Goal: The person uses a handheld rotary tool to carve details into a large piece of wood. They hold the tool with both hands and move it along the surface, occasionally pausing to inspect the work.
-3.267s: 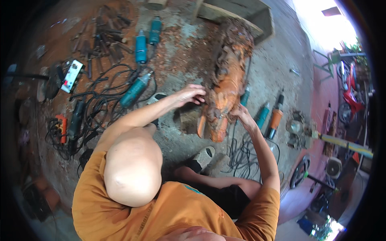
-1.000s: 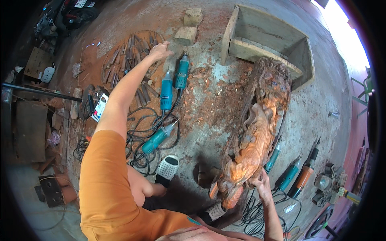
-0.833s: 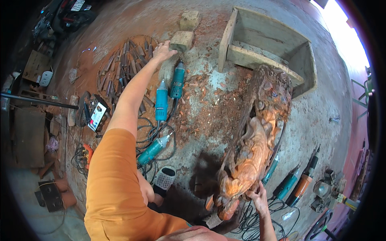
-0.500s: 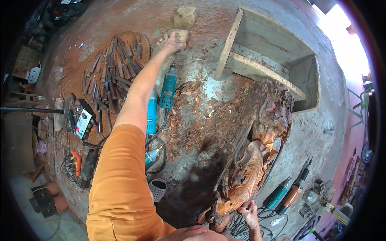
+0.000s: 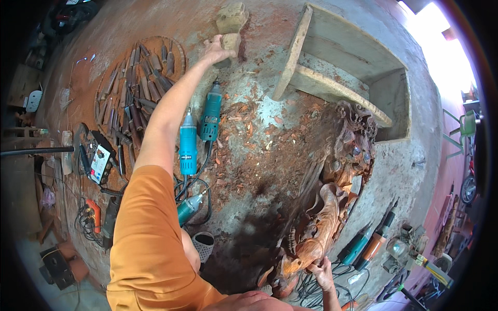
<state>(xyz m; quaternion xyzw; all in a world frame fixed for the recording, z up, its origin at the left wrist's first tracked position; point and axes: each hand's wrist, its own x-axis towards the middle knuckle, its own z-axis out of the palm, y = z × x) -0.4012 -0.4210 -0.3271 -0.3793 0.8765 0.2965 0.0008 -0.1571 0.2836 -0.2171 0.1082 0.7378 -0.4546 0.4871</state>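
Observation:
My left hand [image 5: 217, 51] reaches far forward, its fingers and thumb closed on the nearer of two pale, worn wooden blocks [image 5: 231, 43]. Directly behind that block is the other wooden block [image 5: 231, 18]. Close to my body, my right hand [image 5: 322, 274] grips the near end of a long brown wood carving [image 5: 317, 236] with curling, deeply cut shapes. The carving stretches away from me, its far end beside a grey wooden box. Part of my right fingers is hidden against the wood.
Teal power tools [image 5: 210, 111] with cords lie beneath my left arm. Left of it is a heap of wooden-handled carving tools [image 5: 140, 83]. The open grey box [image 5: 358, 57] stands far right. More corded tools [image 5: 372, 243] lie right of the carving. Wood chips [image 5: 254, 145] litter the floor.
My left fingers, spread over the nearer block before, are now closed around it, and a dark underside shows below it. My right hand stays on the carving. The view has shifted slightly.

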